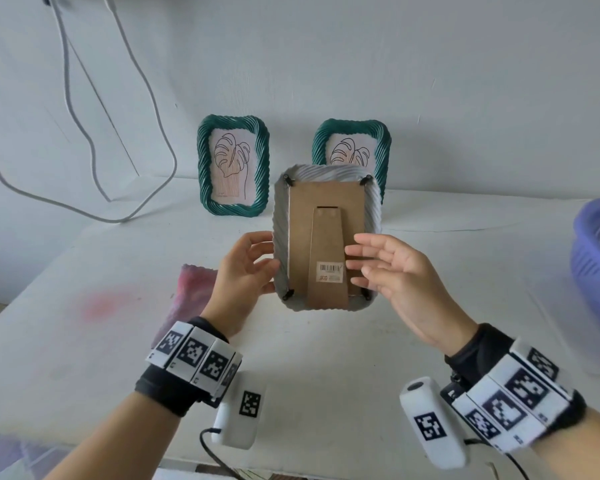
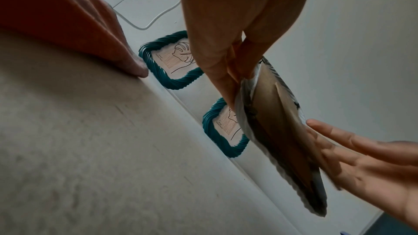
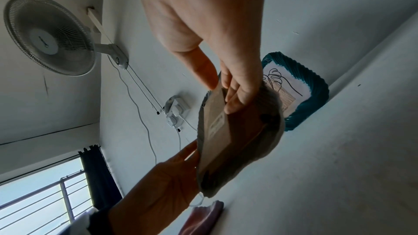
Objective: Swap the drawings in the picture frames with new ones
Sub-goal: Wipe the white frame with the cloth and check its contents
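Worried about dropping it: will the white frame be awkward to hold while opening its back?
The white frame looks rigid and probably light; the left hand grips one edge alone. Its ribbed rim likely aids grip. The cardboard stand may flex.

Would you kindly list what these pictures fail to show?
- White ribbed picture frame, head view: its front faces away, so its drawing is hidden.
- Right-hand green ribbed frame: lower part hidden behind the white frame.
- Barcode sticker: print too small.
- Purple plastic basket: cut off by the edge.
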Action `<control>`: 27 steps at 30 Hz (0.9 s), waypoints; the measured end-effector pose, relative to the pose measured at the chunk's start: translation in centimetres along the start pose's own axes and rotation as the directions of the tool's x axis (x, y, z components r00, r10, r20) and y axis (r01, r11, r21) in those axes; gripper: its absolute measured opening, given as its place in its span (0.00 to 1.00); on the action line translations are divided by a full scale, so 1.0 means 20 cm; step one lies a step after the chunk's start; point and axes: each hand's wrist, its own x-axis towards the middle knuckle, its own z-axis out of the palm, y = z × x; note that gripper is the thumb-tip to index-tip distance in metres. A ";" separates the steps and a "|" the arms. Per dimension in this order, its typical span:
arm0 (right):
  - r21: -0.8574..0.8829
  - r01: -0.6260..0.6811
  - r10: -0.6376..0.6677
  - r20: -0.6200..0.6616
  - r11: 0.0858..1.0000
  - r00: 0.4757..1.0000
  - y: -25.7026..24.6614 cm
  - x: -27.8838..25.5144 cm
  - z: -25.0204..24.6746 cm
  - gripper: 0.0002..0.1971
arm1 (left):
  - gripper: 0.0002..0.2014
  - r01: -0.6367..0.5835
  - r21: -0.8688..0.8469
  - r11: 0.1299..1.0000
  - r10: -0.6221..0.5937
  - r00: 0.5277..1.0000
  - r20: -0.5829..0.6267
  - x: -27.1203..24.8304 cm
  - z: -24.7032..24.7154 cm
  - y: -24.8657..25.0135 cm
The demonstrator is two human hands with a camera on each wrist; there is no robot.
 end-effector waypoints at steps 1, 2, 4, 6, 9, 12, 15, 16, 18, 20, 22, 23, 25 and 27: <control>0.001 0.002 -0.002 0.000 1.000 1.000 0.00 0.00 -0.01 0.20 | 0.15 0.001 0.000 1.000 -0.001 1.000 0.004 0.00 0.00 -0.01; -0.003 0.006 -0.006 0.001 1.000 1.000 -0.01 -0.01 -0.01 0.20 | 0.15 0.001 0.001 1.000 -0.001 1.000 0.009 0.00 0.01 -0.01; -0.017 0.018 -0.018 0.000 1.000 1.000 -0.03 -0.01 -0.02 0.20 | 0.15 -0.003 0.002 1.000 0.003 1.000 0.019 0.00 0.01 -0.02; -0.013 0.027 -0.027 0.000 1.000 1.000 -0.04 -0.01 -0.03 0.20 | 0.16 -0.006 0.003 1.000 0.006 1.000 0.024 0.00 0.02 -0.02; 0.005 0.038 -0.038 0.007 0.999 0.999 -0.06 -0.01 -0.03 0.20 | 0.16 -0.008 0.003 1.000 0.008 1.000 0.020 0.00 0.03 -0.02; 0.003 0.053 -0.053 0.004 0.999 0.999 -0.07 -0.02 -0.03 0.19 | 0.17 -0.007 0.027 1.000 0.007 1.000 0.012 -0.01 0.03 -0.03; 0.017 0.056 -0.056 0.004 0.998 0.998 -0.08 -0.02 -0.04 0.18 | 0.17 -0.006 0.045 0.999 0.005 1.000 0.005 -0.01 0.02 -0.03; 0.024 0.053 -0.053 0.002 0.998 0.999 -0.08 -0.02 -0.05 0.18 | 0.17 -0.008 0.048 0.999 0.008 1.000 0.005 -0.01 0.03 -0.03; 0.006 0.050 -0.050 -0.008 0.999 0.999 -0.09 -0.02 -0.05 0.16 | 0.17 -0.017 0.055 0.998 0.017 1.000 0.003 -0.02 0.04 -0.02; -0.039 0.046 -0.047 -0.021 0.998 0.999 -0.10 -0.02 -0.04 0.14 | 0.17 -0.030 0.056 0.998 0.030 1.000 -0.004 -0.03 0.05 -0.01; -0.108 0.037 -0.040 -0.032 0.993 0.999 -0.11 -0.04 -0.03 0.19 | 0.17 -0.046 0.054 0.997 0.047 0.999 -0.007 -0.04 0.06 0.01; -0.162 0.030 -0.036 -0.032 0.986 0.999 -0.12 -0.04 -0.02 0.25 | 0.17 -0.057 0.058 0.997 0.058 0.998 -0.005 -0.04 0.07 0.02; -0.284 0.026 -0.033 -0.018 0.959 0.999 -0.13 -0.05 -0.01 0.37 | 0.17 -0.085 0.074 0.994 0.086 0.996 0.000 -0.05 0.09 0.04; -0.368 0.054 -0.063 -0.013 0.928 0.998 -0.13 -0.06 0.00 0.38 | 0.18 -0.110 0.089 0.990 0.110 0.994 0.003 -0.06 0.11 0.06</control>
